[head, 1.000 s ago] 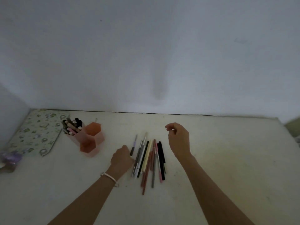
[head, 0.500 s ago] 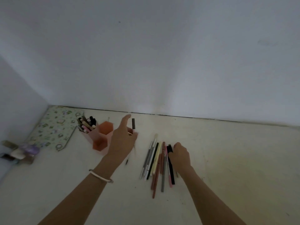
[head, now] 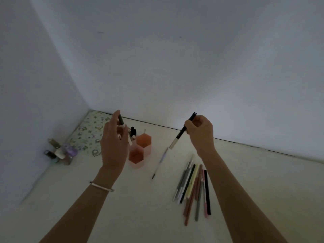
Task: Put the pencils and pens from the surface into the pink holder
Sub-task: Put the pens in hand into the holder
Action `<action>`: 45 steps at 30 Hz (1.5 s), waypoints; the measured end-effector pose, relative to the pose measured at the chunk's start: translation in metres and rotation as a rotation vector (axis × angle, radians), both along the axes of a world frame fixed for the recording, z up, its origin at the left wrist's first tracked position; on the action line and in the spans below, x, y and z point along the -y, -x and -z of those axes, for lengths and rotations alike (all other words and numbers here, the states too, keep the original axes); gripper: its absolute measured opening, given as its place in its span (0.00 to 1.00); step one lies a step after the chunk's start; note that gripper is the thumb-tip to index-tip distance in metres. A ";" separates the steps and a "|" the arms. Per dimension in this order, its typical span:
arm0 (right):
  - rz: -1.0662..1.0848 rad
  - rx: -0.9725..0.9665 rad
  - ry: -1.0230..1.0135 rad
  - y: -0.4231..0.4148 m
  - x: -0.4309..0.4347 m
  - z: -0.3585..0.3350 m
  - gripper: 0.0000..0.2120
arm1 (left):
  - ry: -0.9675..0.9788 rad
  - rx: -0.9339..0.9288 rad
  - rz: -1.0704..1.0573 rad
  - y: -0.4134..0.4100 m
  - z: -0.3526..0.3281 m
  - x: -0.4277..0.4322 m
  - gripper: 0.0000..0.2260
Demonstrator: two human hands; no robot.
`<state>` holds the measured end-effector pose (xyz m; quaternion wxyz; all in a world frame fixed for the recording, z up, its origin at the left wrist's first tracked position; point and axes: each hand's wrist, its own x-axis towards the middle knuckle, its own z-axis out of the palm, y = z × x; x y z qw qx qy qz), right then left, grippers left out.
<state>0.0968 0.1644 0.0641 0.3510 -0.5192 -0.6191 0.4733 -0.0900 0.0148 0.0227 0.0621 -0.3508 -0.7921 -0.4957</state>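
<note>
- The left hand (head: 114, 144) is held up just over the pink holder (head: 140, 151). Its grip is closed round a dark-topped pen (head: 121, 119), and most of that pen is hidden behind the fingers.
- The holder's left side is covered by that hand, so it cannot be told which cup the pen is over.
- Some dark pen tops (head: 133, 131) are seen sticking out of the holder's back cup.
- The right hand (head: 199, 134) is held up to the right of the holder. A black and white pen (head: 181, 134) is pinched in its grip, tilted with the white end down.
- One thin pen (head: 160, 162) is seen lying alone on the tabletop (head: 263, 181), between the holder and a bunch of pens and pencils (head: 192, 186).
- The bunch is laid side by side near the right forearm. In the dim light, pens cannot be told from pencils.
- A patterned pouch (head: 89, 132) and some small bottles (head: 59, 153) are seen in the far left corner, too dark to be made out well.
</note>
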 end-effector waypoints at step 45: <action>-0.019 0.069 -0.579 0.049 0.050 0.046 0.33 | -0.066 -0.126 0.242 -0.042 -0.019 0.002 0.09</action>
